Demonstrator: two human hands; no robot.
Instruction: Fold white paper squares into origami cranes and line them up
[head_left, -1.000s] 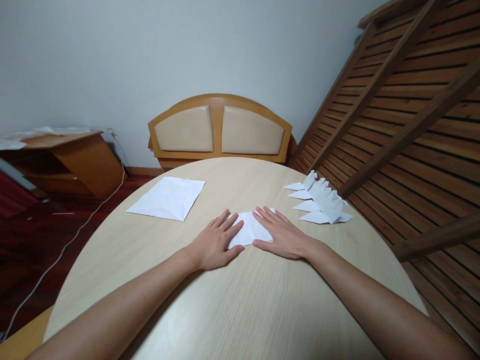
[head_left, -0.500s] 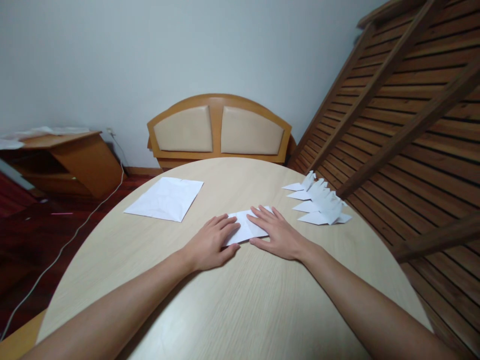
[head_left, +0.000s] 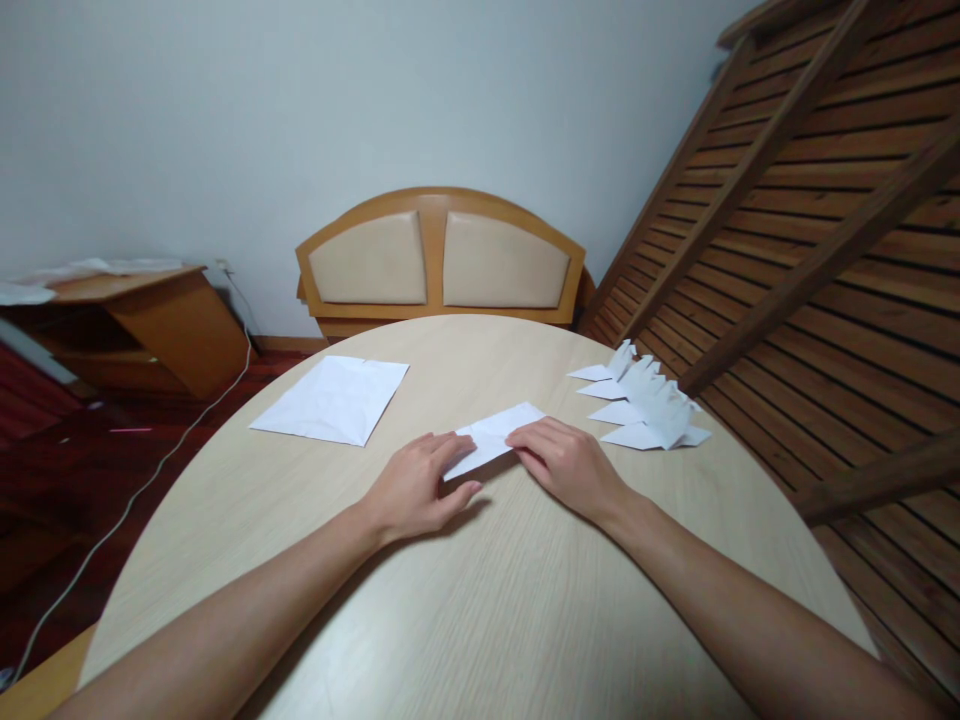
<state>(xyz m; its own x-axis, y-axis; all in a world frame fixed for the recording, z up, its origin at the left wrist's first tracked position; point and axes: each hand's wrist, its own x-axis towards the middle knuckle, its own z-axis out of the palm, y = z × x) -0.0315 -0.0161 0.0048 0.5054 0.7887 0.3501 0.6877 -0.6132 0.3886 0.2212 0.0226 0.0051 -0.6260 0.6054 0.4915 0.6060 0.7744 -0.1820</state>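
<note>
A folded strip of white paper [head_left: 492, 436] lies in front of me on the table, its right end slanting away. My left hand [head_left: 420, 486] rests its fingers on the strip's left end, with the thumb spread apart toward me. At the near edge, right of the strip's middle, my right hand [head_left: 568, 467] pinches the paper between thumb and fingers. Right of that hand stand several folded white paper birds [head_left: 651, 404] in a close row. A flat white paper sheet [head_left: 334, 400], creased and roughly square, lies to the left, apart from both hands.
Everything rests on a round pale wood table [head_left: 480, 620]. A padded headboard [head_left: 441, 250] stands behind it, against the wall. Brown slatted wood panels [head_left: 817, 260] lean on the right. To the left are a low wooden desk [head_left: 165, 330] and a white cable [head_left: 150, 470] on the floor.
My right hand has gone from lying flat on the paper to pinching its near edge. The strip's right part is now more exposed. My left hand has stayed about in place.
</note>
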